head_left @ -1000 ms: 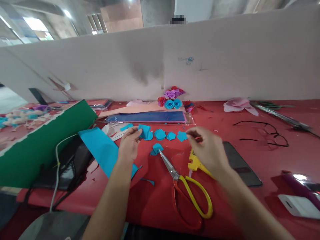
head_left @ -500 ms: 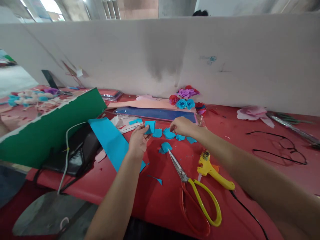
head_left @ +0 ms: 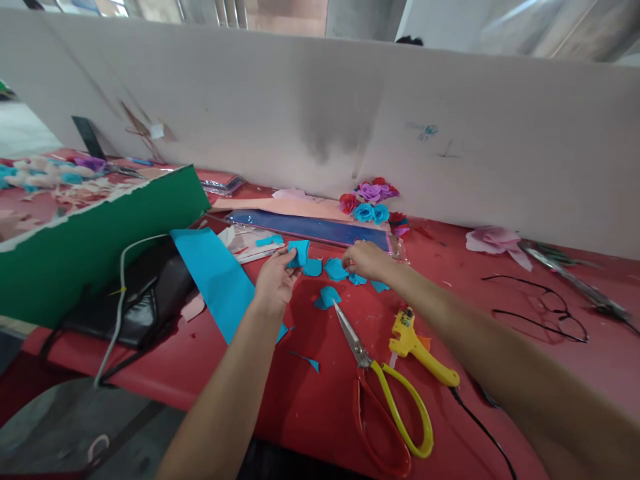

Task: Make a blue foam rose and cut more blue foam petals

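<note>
Swung leftward, our right hand, hold unclear, reaches blue paper cutouts beyond the red-and-yellow-handled steel scissors, our left hand pinching square blue paper, seemingly mid-sorting, with gentle placement needed next.

The held paper looks matt, scissor blades shiny metal, glue gun smooth plastic.

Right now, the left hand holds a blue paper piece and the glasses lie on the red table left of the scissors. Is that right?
Not quite: the head view shows the glasses lying on the red table right of the scissors. The left hand does hold a blue paper piece.
</note>
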Motion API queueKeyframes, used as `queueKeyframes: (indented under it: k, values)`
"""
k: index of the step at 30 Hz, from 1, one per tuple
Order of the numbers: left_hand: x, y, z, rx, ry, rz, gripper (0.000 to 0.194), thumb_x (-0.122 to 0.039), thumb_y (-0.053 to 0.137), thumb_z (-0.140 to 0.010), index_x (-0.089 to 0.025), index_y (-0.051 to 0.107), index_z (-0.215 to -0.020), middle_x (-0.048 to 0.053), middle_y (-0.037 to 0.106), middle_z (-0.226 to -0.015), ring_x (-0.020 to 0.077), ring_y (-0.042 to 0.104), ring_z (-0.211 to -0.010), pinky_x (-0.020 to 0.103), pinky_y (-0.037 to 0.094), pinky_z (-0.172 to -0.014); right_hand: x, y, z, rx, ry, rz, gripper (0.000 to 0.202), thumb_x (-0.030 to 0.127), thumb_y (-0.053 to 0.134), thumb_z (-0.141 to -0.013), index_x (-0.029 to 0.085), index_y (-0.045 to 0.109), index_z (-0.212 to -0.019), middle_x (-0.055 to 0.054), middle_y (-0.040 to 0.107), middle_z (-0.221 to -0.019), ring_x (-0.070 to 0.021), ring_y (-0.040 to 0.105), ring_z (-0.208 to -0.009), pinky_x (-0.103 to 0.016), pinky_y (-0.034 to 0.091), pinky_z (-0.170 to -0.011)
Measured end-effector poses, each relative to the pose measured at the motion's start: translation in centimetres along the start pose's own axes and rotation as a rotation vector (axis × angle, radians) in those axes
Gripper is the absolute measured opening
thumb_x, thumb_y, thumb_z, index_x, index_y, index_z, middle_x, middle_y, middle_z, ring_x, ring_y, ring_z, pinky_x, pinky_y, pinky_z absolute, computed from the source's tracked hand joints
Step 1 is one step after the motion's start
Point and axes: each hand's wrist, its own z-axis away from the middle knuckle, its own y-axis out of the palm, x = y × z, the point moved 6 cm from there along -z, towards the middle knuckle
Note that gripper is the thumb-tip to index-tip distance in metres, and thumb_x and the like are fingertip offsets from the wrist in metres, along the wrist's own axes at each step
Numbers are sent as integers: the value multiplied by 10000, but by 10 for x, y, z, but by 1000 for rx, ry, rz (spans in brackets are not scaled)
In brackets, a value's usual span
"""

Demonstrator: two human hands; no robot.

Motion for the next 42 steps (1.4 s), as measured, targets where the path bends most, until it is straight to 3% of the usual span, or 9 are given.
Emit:
queueKeyframes:
  k: [7,10,17,21,25,29,32,37,42]
  values:
    - [-3,0,0,-22,27,17,159,-120,692,-703,-190,555,-745,-37,646,-654,110,623,-607,275,501,-721,1,1,3,-15,-34,-11,235,174,670,-730,242,742,-942,-41,753,-963,-249,648,-979,-286,429,-761]
    - [-3,-2,0,-39,8,-10,173,-124,703,-684,-192,559,-752,-36,649,-661,108,620,-604,267,494,-702,3,4,3,-27,-35,-36,204,151,615,-766,229,751,-897,-55,755,-954,-249,656,-975,-300,427,-794]
    - [-2,5,5,60,14,-205,227,-210,781,-596,-176,611,-743,-13,663,-682,115,618,-633,271,486,-717,-3,0,1,-73,38,-201,205,138,575,-777,200,734,-889,-93,741,-991,-279,648,-1006,-328,436,-831]
    - [-2,6,8,34,30,-287,237,-223,798,-558,-167,632,-719,-2,661,-658,123,610,-628,266,475,-683,-8,-4,4,-131,139,-398,202,161,583,-772,177,700,-935,-107,745,-933,-278,678,-919,-329,480,-765]
    - [2,6,7,16,3,-307,224,-203,799,-548,-163,627,-686,1,651,-627,127,607,-614,259,465,-650,-11,-4,5,-170,199,-718,133,137,548,-778,173,650,-855,-62,757,-809,-190,715,-745,-244,524,-646]
    - [8,5,4,36,-39,-333,262,-228,810,-558,-160,646,-750,16,670,-680,139,628,-630,280,488,-668,-15,-1,4,-232,237,-1028,37,200,571,-785,189,606,-784,-45,746,-754,-180,721,-725,-248,563,-635]
    - [13,2,1,22,-82,-327,272,-209,803,-586,-158,664,-814,32,689,-718,148,646,-638,284,504,-661,-19,-1,4,-305,263,-1200,135,322,617,-785,197,592,-741,-22,709,-667,-180,709,-674,-294,582,-666]
    - [21,3,-1,57,-114,-268,220,-179,785,-642,-157,679,-833,55,710,-749,153,665,-656,292,529,-685,-18,-10,9,-451,273,-1371,295,358,776,-615,198,569,-752,19,654,-679,-147,659,-668,-302,568,-689]
    - [28,10,1,109,-152,-174,175,-100,739,-671,-153,685,-829,50,707,-731,138,654,-635,268,527,-674,16,-11,14,-300,171,-1541,395,259,805,-560,192,611,-898,42,636,-676,-125,620,-617,-259,513,-584]
